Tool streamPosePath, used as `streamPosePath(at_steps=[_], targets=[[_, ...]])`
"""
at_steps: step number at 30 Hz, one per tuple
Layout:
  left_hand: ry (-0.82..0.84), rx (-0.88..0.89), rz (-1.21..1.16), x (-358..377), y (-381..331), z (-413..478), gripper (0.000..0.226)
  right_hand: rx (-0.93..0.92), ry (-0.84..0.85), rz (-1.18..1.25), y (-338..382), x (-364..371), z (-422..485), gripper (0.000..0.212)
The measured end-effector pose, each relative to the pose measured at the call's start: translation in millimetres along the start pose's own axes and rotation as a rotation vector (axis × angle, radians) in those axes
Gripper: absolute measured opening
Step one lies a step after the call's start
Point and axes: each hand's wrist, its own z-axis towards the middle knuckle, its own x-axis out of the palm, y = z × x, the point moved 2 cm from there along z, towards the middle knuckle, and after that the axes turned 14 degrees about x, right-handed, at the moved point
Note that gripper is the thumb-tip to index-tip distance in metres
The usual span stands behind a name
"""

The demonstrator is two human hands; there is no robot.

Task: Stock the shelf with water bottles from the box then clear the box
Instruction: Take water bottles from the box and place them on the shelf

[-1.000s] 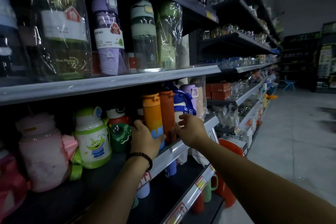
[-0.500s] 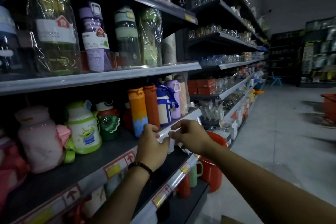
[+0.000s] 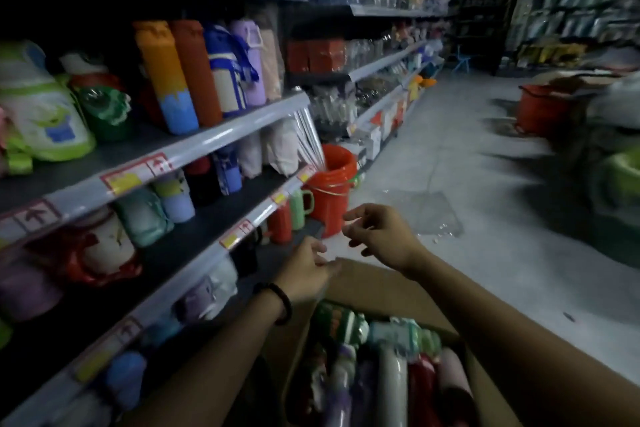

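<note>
the shelf (image 3: 221, 135) ran down the whole left side, from 7 to 11 o'clock, its tiers crowded with drinkware. the grey floor (image 3: 450, 166) filled the stretch from 1 to 4 o'clock. at 6 o'clock an open cardboard box (image 3: 377, 282) sat just beside the lowest tier, and the water bottles (image 3: 391, 357) in it lay packed on their sides, touching one another. a red bucket (image 3: 332, 194) stood on the floor near centre, at 12 o'clock from the hands. on the middle tier at 10 o'clock an orange-and-blue bottle (image 3: 166, 80), a red-orange bottle (image 3: 195, 69), a blue-and-white bottle (image 3: 225, 80) and a lilac bottle (image 3: 251, 59) stood upright in a row, side by side. the left hand (image 3: 304, 270) hung over the box's far flap, empty, fingers loose and blurred. the right hand (image 3: 381, 239) was near it at 2 o'clock, apart, fingers loosely curled round nothing. a black wristband (image 3: 283, 303) circled the left wrist.
</note>
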Motion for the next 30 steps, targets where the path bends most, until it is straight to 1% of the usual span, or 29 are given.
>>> streamPosePath(at_steps=[2, 5, 8, 10, 12, 13, 14, 16, 17, 18, 20, 21, 23, 24, 25, 26, 28, 29, 30], targets=[[0.041, -0.033, -0.025, 27.2, 16.5, -4.4, 0.030, 0.076, -0.018, 0.057, -33.2, -3.1, -9.2, 0.016], [0.106, -0.097, -0.027, 64.3, 38.5, -9.4, 0.034, 0.198, -0.036, 0.095, -79.8, -4.8, -20.1, 0.019], [0.156, -0.180, -0.075, 102.0, 54.0, -21.3, 0.033, 0.344, -0.058, 0.214, -125.8, -3.4, -33.0, 0.024], [0.171, -0.238, -0.084, 121.9, 69.0, -30.9, 0.025, 0.489, -0.081, 0.306, -162.4, -1.1, -46.5, 0.021], [0.169, -0.296, -0.062, 138.8, 89.0, -38.7, 0.019, 0.644, -0.127, 0.364, -206.6, 4.5, -60.9, 0.012], [0.184, -0.340, -0.070, 146.7, 97.5, -43.6, 0.019, 0.716, -0.176, 0.313, -231.1, 6.9, -66.5, 0.013], [0.215, -0.385, -0.081, 155.6, 104.6, -49.1, 0.019, 0.780, -0.213, 0.177, -250.0, 7.8, -70.8, 0.022], [0.292, -0.428, -0.048, 174.1, 121.2, -58.5, 0.020, 0.825, -0.212, -0.055, -291.1, 11.9, -69.8, 0.046], [0.321, -0.431, -0.003, 183.1, 131.9, -61.9, 0.023, 0.843, -0.213, -0.110, -282.5, 11.6, -76.8, 0.054], [0.348, -0.416, 0.047, 189.9, 139.3, -64.5, 0.027, 0.854, -0.193, -0.123, -274.6, 13.0, -83.7, 0.058], [0.403, -0.380, 0.147, 198.6, 145.8, -67.6, 0.032, 0.866, -0.097, -0.225, -274.3, 21.2, -92.7, 0.050], [0.437, -0.377, 0.177, 200.9, 145.0, -68.3, 0.032, 0.859, -0.082, -0.293, -280.2, 26.3, -95.4, 0.050], [0.498, -0.391, 0.198, 204.6, 141.5, -66.4, 0.027, 0.885, -0.064, -0.428, -294.7, 36.9, -101.5, 0.069], [0.488, -0.403, 0.186, 207.4, 143.9, -62.3, 0.023, 0.927, -0.017, -0.474, -299.4, 41.2, -103.7, 0.080], [0.462, -0.426, 0.159, 210.3, 146.9, -60.1, 0.022, 0.974, 0.004, -0.454, -311.5, 44.9, -102.6, 0.090], [0.443, -0.436, 0.148, 213.7, 151.2, -57.6, 0.034, 1.020, 0.026, -0.414, -311.5, 45.3, -103.5, 0.097], [0.417, -0.464, 0.116, 223.7, 166.1, -55.7, 0.077, 1.071, 0.026, -0.323, -312.3, 47.5, -103.1, 0.103], [0.412, -0.475, 0.104, 230.8, 178.0, -54.3, 0.095, 1.092, -0.015, -0.278, -311.8, 49.2, -103.7, 0.099], [0.410, -0.492, 0.092, 240.2, 197.9, -52.2, 0.105, 1.096, -0.065, -0.223, -313.7, 52.9, -103.6, 0.092]])
